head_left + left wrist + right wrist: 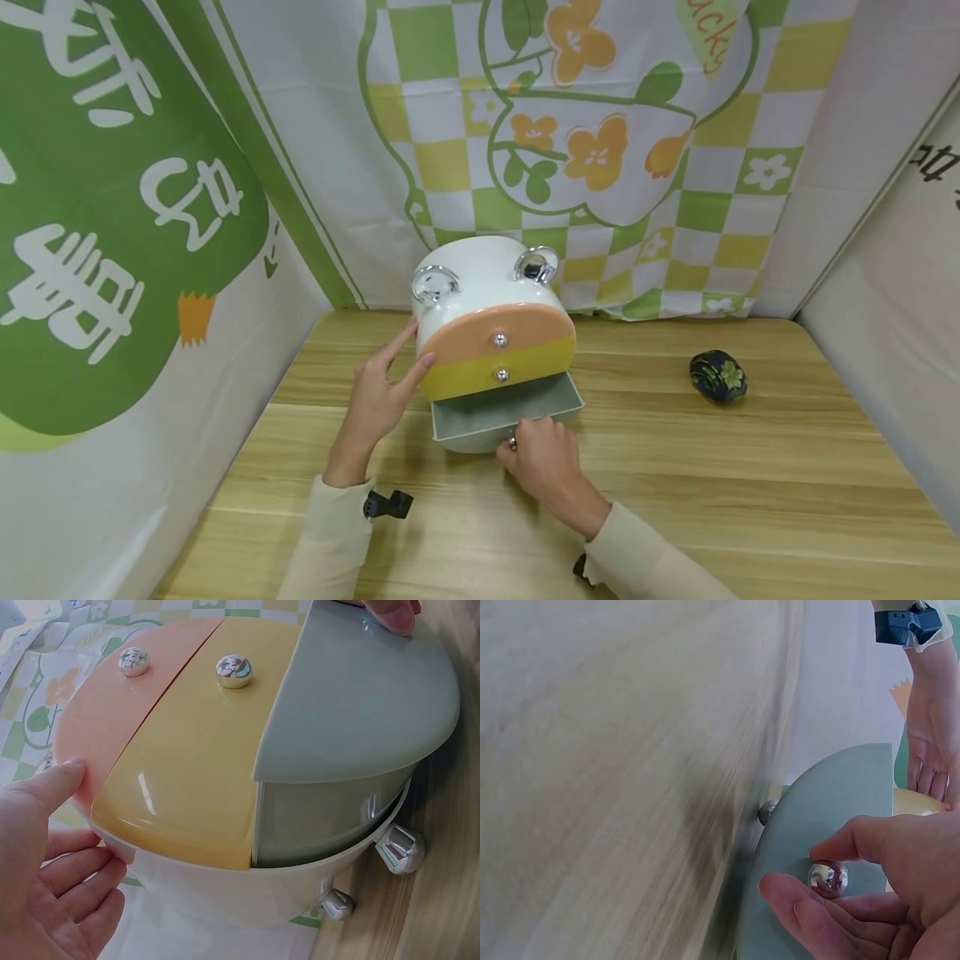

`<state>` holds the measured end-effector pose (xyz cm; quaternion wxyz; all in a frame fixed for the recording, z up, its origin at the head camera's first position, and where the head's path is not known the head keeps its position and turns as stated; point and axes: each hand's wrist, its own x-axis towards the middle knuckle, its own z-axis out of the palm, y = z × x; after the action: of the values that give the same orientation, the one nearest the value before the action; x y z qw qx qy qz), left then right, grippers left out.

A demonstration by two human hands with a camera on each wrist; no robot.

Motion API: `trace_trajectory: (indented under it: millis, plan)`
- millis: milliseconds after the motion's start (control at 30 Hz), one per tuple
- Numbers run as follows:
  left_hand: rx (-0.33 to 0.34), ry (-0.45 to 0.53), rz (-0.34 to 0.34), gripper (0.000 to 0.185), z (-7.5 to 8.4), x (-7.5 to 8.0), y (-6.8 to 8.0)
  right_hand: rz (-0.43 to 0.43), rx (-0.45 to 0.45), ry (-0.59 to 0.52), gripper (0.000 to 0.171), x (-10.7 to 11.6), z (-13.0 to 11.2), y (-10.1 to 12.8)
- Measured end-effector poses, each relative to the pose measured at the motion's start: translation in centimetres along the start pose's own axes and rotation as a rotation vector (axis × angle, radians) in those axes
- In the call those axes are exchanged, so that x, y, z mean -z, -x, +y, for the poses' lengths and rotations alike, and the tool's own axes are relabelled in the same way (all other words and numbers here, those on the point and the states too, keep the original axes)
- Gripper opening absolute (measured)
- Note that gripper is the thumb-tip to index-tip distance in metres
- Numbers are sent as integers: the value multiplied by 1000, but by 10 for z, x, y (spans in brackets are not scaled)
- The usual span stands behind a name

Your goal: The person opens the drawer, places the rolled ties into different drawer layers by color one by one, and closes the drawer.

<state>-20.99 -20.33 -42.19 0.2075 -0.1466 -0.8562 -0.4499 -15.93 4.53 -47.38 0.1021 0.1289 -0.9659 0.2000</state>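
Note:
A small rounded drawer cabinet (480, 279) with a white shell stands on the table, two chrome rings on top. Its orange drawer (142, 682) and yellow drawer (195, 742) are closed, each with a silver ball knob. The grey-green bottom drawer (506, 408) is pulled partway out, and its visible inside is bare. My right hand (547, 458) holds that drawer's silver knob (828, 878) between thumb and fingers. On the cabinet's left side rests my left hand (378, 396), thumb at the front edge of the orange drawer and fingers loosely extended along the shell.
A rolled dark necktie with a floral pattern (718, 376) lies to the right on the wooden table (675, 483). Printed cloth (442, 167) hangs behind the table, and more cloth panels stand at both sides. Silver feet (401, 849) support the cabinet.

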Motion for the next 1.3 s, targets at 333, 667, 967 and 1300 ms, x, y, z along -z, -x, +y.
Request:
trace_trajectory:
  millis: [333,667,967,1300]
  plan:
    - [-3,-2,6,59,0,0,-2,-3,11,11,53,3,-1,3]
    - [-3,-14,12,59,0,0,-2,9,34,48,53,3,-2,7]
    - [6,-22,4,60,1,0,-2,12,27,59,52,4,-3,10]
    - [26,-13,-7,61,0,-1,0,3,16,48,53,1,-3,14]
